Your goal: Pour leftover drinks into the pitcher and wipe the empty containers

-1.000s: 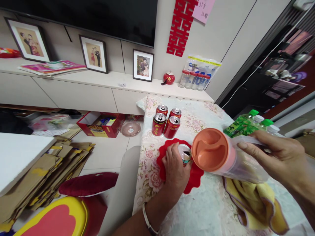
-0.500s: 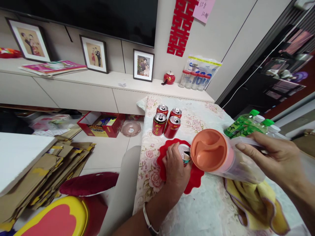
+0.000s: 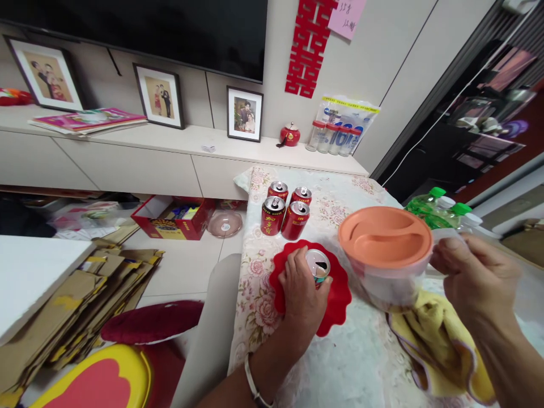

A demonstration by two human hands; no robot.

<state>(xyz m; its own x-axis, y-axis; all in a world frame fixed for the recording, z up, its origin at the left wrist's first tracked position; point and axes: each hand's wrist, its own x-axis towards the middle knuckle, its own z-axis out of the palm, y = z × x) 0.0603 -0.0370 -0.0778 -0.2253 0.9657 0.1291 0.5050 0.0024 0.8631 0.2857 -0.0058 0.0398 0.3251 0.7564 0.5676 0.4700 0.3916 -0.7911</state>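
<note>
Left hand [image 3: 301, 294] holds 1 can [image 3: 317, 261], perhaps not empty, which may spill if the pitcher [image 3: 386, 258] gripped in right hand [image 3: 478, 269] bumps it.

Soft, even indoor light; the can tops [image 3: 300, 209] glint, the lidded pitcher [image 3: 389, 283] blurs slightly, and wide-angle distortion skews the leftmost picture frame [image 3: 51, 76].

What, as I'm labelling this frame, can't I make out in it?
All in the head view:
- Held can: much of its side, hidden by the left hand.
- Pitcher: contents, blurred behind its cloudy wall.
- Bottles: lower parts, behind the pitcher and right hand.
- TV: upper part, cut off by the top edge.
</note>
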